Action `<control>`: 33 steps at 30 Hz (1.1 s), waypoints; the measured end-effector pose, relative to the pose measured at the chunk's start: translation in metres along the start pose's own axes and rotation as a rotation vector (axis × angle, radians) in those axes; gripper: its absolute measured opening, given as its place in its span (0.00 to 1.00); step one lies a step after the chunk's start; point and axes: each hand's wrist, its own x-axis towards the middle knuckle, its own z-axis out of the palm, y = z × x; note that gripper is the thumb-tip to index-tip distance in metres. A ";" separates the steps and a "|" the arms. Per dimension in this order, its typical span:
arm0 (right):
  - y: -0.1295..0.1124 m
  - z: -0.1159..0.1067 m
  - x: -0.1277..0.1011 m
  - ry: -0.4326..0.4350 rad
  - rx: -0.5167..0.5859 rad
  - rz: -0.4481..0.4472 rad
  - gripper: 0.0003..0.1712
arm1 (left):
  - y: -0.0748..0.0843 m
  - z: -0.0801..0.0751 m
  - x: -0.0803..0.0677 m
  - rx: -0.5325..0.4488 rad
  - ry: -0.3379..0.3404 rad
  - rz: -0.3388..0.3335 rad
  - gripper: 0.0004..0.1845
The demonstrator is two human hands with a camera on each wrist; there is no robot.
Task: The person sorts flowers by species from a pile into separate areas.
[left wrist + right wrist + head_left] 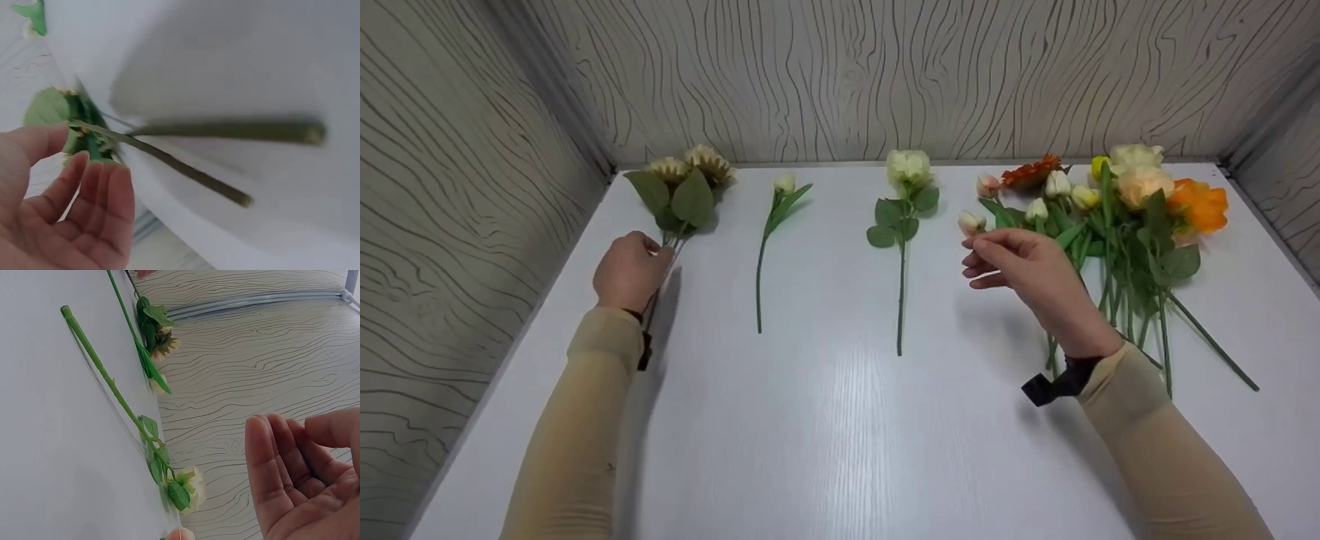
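A pair of pale sunflower stems [684,187] lies at the white table's far left — heads toward the back wall, broad green leaves below them — stems beneath the left hand [628,271], while the right hand [1024,270] hovers over a mixed flower pile [1117,217].
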 end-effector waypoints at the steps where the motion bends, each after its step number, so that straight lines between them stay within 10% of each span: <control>1: 0.000 -0.001 0.000 0.002 -0.023 0.008 0.25 | 0.006 0.001 0.000 0.000 0.017 0.028 0.20; 8: 0.007 -0.028 -0.004 0.036 -0.242 0.105 0.27 | 0.076 0.033 -0.017 -0.010 0.026 0.327 0.27; 20: 0.032 -0.113 -0.025 0.217 -0.709 0.166 0.26 | 0.211 0.112 -0.110 0.149 -0.191 1.001 0.33; 27: 0.040 -0.106 -0.030 0.090 -0.835 0.161 0.20 | 0.258 0.146 -0.151 0.302 -0.276 1.242 0.33; 33: 0.032 -0.103 -0.040 -0.022 -0.956 0.203 0.17 | 0.270 0.162 -0.160 0.314 -0.292 1.288 0.31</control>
